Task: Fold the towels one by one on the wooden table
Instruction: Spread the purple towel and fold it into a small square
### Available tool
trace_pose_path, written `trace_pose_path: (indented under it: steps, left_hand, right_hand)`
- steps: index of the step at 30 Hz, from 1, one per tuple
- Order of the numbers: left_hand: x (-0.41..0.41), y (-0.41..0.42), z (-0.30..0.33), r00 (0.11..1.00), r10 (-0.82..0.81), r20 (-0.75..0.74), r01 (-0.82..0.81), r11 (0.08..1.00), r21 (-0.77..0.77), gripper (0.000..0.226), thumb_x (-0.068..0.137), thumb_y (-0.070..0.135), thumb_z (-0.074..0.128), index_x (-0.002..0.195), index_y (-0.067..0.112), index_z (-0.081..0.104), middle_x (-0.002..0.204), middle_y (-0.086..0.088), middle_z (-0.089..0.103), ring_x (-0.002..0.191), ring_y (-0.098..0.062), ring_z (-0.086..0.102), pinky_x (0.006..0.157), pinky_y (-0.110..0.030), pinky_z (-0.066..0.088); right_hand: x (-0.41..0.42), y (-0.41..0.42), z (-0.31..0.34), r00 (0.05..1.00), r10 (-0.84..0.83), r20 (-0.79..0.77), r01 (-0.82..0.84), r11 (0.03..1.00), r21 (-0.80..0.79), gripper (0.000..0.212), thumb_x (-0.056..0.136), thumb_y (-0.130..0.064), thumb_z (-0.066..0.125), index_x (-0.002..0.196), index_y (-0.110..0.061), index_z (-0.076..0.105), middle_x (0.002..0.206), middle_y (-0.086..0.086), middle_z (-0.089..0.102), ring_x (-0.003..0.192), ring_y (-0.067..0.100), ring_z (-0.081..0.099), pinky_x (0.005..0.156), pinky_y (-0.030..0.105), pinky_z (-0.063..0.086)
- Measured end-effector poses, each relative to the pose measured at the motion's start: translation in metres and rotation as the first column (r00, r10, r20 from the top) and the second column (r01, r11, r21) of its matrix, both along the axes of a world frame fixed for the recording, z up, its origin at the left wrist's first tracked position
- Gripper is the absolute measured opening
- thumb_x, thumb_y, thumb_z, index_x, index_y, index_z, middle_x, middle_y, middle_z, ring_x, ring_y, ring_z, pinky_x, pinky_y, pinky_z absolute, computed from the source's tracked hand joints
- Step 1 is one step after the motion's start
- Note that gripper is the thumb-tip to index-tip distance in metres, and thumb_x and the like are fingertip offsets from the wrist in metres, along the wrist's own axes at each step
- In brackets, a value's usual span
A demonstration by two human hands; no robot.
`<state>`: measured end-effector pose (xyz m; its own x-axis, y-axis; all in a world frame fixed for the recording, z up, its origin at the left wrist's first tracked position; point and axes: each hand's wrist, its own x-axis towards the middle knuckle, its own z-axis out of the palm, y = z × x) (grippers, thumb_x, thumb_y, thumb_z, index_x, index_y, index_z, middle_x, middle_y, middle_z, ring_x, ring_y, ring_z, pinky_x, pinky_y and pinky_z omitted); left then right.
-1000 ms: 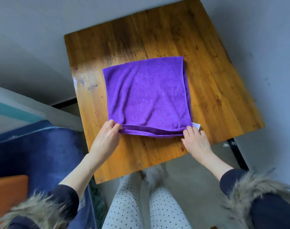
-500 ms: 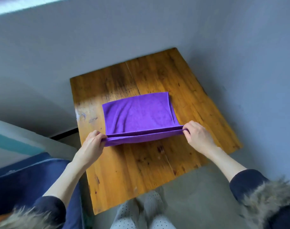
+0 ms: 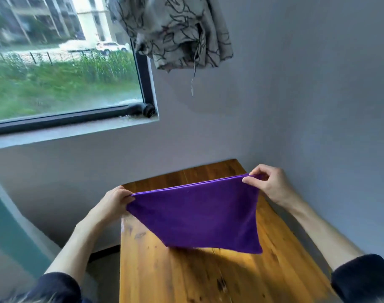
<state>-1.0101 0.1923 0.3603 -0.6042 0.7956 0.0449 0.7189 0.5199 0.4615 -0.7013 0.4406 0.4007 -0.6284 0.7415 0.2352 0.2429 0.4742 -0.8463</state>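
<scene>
Fingers (image 3: 250, 179) of the right hand (image 3: 272, 185) pinch the far-right corner of the purple towel (image 3: 199, 215), thumb and forefinger closed on its doubled edge; the left hand (image 3: 115, 201) is closed in the same way on the other top corner. Only the head view is given. In it the towel hangs in the air between the two hands, already doubled, its top edge drawn taut and its lower edge sagging just above the wooden table (image 3: 186, 276), perhaps brushing it. No other towels are in sight.

To do this step well, I judge both pinches should keep all layers together so the edges stay matched. The hands should hold level, let the lower edge settle on the wood first, then lay the top edge over it squarely. Uneven tension would skew the corners; the right side already hangs lower than the left.
</scene>
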Motion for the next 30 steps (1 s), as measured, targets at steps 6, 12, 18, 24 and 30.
trace_pose_path:
  steps: [6, 12, 18, 24, 30]
  left_hand:
    - [-0.005, -0.001, 0.043, 0.996, -0.008, 0.087, -0.009, 0.982, 0.187, 0.02, 0.089, -0.001, 0.055, 0.103, -0.002, 0.069, 0.095, -0.014, 0.058, 0.089, -0.03, 0.057, 0.085, -0.034, 0.043]
    - [0.003, -0.005, 0.077, 0.935, -0.105, 0.338, -0.052, 0.903, 0.426, 0.019, 0.086, -0.005, 0.057, 0.097, 0.004, 0.07, 0.092, -0.011, 0.065, 0.08, -0.019, 0.059, 0.072, -0.013, 0.049]
    - [0.009, 0.001, 0.092, 0.929, -0.14, 0.342, -0.051, 0.869, 0.493, 0.016, 0.085, -0.004, 0.059, 0.097, 0.0, 0.07, 0.089, -0.011, 0.069, 0.074, -0.008, 0.061, 0.068, -0.005, 0.046]
    - [0.009, 0.008, 0.108, 0.927, -0.184, 0.327, -0.012, 0.857, 0.515, 0.02, 0.09, -0.005, 0.051, 0.099, 0.001, 0.068, 0.094, -0.013, 0.067, 0.08, -0.011, 0.059, 0.071, -0.005, 0.045]
    - [0.01, 0.015, 0.118, 0.963, -0.191, 0.188, 0.037, 0.79, 0.612, 0.032, 0.088, -0.007, 0.053, 0.093, 0.02, 0.069, 0.092, -0.009, 0.066, 0.082, -0.012, 0.059, 0.074, -0.011, 0.045]
  right_hand:
    - [0.01, 0.003, 0.034, 0.989, 0.087, -0.121, -0.105, 0.982, -0.157, 0.016, 0.085, 0.004, 0.06, 0.08, -0.01, 0.066, 0.078, 0.004, 0.066, 0.064, -0.002, 0.059, 0.066, 0.009, 0.048]
    - [0.014, 0.008, 0.046, 0.903, -0.077, -0.422, -0.133, 0.885, -0.446, 0.013, 0.083, 0.004, 0.058, 0.079, -0.006, 0.065, 0.069, 0.001, 0.068, 0.064, 0.007, 0.062, 0.065, 0.015, 0.053]
    - [0.01, 0.017, 0.053, 0.822, -0.132, -0.554, -0.211, 0.833, -0.511, 0.008, 0.08, -0.001, 0.06, 0.079, -0.007, 0.066, 0.071, 0.003, 0.069, 0.066, 0.011, 0.064, 0.067, 0.02, 0.055]
    - [0.013, 0.028, 0.058, 0.806, -0.145, -0.574, -0.185, 0.86, -0.477, 0.007, 0.076, -0.006, 0.065, 0.078, -0.012, 0.069, 0.075, 0.004, 0.07, 0.07, 0.013, 0.065, 0.068, 0.022, 0.056]
    - [0.015, 0.03, 0.066, 0.806, -0.152, -0.571, -0.107, 0.913, -0.395, 0.013, 0.084, 0.0, 0.06, 0.081, -0.011, 0.066, 0.07, -0.003, 0.07, 0.067, 0.006, 0.064, 0.065, 0.016, 0.054]
